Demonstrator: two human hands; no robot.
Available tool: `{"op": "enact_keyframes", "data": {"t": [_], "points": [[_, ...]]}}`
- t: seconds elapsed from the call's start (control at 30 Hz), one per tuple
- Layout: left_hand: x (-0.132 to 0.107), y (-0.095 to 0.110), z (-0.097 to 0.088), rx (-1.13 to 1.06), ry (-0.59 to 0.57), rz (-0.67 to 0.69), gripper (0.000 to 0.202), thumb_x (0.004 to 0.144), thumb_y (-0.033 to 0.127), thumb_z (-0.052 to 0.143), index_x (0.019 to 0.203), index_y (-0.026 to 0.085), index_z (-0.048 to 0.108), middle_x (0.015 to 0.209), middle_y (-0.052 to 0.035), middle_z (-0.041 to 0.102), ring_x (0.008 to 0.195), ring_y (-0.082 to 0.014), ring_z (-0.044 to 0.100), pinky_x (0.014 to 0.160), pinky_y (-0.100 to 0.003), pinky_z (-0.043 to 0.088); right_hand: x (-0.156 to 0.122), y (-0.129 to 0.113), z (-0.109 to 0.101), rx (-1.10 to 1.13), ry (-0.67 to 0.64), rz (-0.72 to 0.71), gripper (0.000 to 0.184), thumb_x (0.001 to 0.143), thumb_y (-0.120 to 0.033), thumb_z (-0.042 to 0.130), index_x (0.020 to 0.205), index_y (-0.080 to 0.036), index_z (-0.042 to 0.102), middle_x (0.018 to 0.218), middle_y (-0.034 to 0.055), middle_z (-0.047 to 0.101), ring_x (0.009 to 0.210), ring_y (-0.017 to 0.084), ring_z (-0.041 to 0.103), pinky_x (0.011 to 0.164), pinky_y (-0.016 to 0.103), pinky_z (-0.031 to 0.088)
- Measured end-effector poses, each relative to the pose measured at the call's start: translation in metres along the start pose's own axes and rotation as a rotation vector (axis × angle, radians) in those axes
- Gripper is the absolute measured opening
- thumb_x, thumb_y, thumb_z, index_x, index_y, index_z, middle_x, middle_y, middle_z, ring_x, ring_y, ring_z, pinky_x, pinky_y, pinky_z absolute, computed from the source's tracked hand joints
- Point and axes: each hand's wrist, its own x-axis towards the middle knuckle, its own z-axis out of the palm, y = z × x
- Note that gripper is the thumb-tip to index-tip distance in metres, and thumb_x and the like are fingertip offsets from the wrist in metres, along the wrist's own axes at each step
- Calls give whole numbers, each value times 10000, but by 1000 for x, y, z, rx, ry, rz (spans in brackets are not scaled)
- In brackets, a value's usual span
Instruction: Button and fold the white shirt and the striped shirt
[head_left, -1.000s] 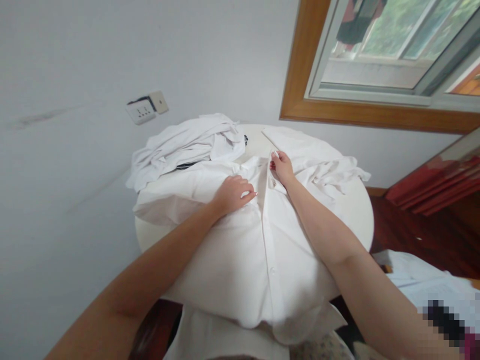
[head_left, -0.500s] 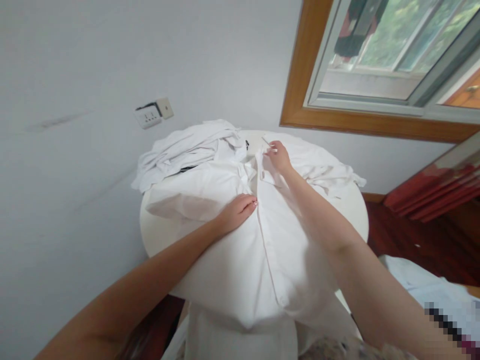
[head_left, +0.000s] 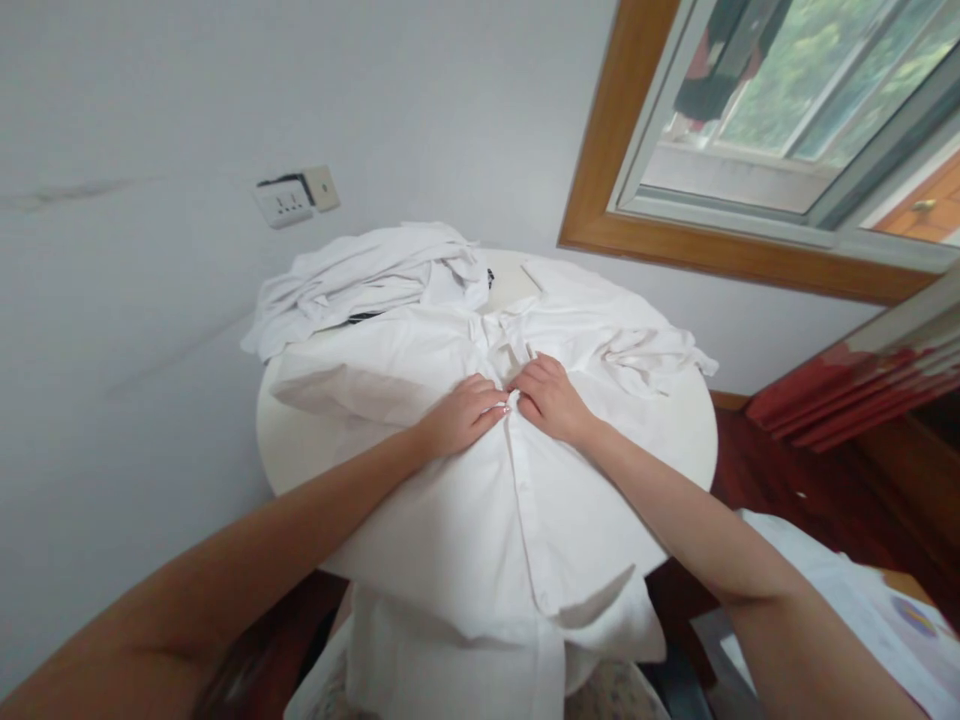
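Note:
A white button-front shirt [head_left: 442, 540] is spread over a round white table [head_left: 300, 450], its lower end hanging off the near edge. My left hand [head_left: 466, 412] rests on the shirt with its fingers closed on the placket. Just beside it, my right hand [head_left: 551, 395] pinches the placket's other edge. Both sets of fingertips meet near the upper part of the front opening. Whether a button lies between them is hidden. The collar area lies crumpled just beyond my hands.
Crumpled white cloth [head_left: 375, 270] is piled at the table's back left. More white cloth [head_left: 592, 300] lies at the back right. A wall socket [head_left: 285, 202] sits behind, and a wood-framed window [head_left: 675, 245] is at the right. Light-coloured clothing [head_left: 832, 590] lies at the lower right.
My right hand has come down from the top of the placket to meet my left hand. The shirt's right front edge now lies closer to the left one.

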Motion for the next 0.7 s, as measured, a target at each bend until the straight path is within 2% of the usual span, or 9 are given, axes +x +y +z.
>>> {"op": "enact_keyframes", "data": {"t": [0.07, 0.17, 0.3, 0.5, 0.7], "points": [[-2, 4, -5, 60, -39, 8, 359, 976, 339, 324, 1014, 140, 621, 846, -73, 566, 887, -200, 479, 861, -338, 387, -2, 2, 2, -30, 2, -18, 194, 826, -182, 458, 911, -193, 631, 883, 73, 567, 987, 239, 452, 1074, 455, 248], [-5, 8, -10, 104, -60, 14, 377, 980, 332, 309, 1077, 136, 616, 843, -73, 566, 879, -201, 473, 856, -336, 384, -3, 2, 3, -61, 0, -36, 165, 815, -174, 454, 849, -194, 614, 845, 68, 541, 954, 242, 432, 1051, 448, 263], [-6, 7, -9, 51, -36, -23, 341, 967, 335, 363, 1050, 151, 638, 835, -64, 597, 875, -193, 497, 841, -324, 392, -4, -1, 3, -86, 1, -39, 150, 811, -176, 456, 824, -200, 603, 826, 64, 527, 936, 242, 418, 1029, 444, 268], [-2, 1, 0, -52, 0, -154, 239, 910, 335, 492, 949, 182, 671, 864, -49, 673, 843, -182, 563, 792, -309, 415, -3, -4, -1, -114, -6, -34, 130, 807, -178, 475, 816, -200, 603, 812, 56, 532, 934, 233, 430, 1039, 426, 246], [-3, 3, 5, 64, 6, -131, 240, 906, 367, 515, 924, 180, 664, 881, -43, 683, 863, -191, 564, 802, -328, 377, -1, -8, -1, -95, -37, -33, 129, 819, -190, 487, 799, -207, 612, 794, 45, 544, 936, 225, 438, 1050, 417, 225]]}}
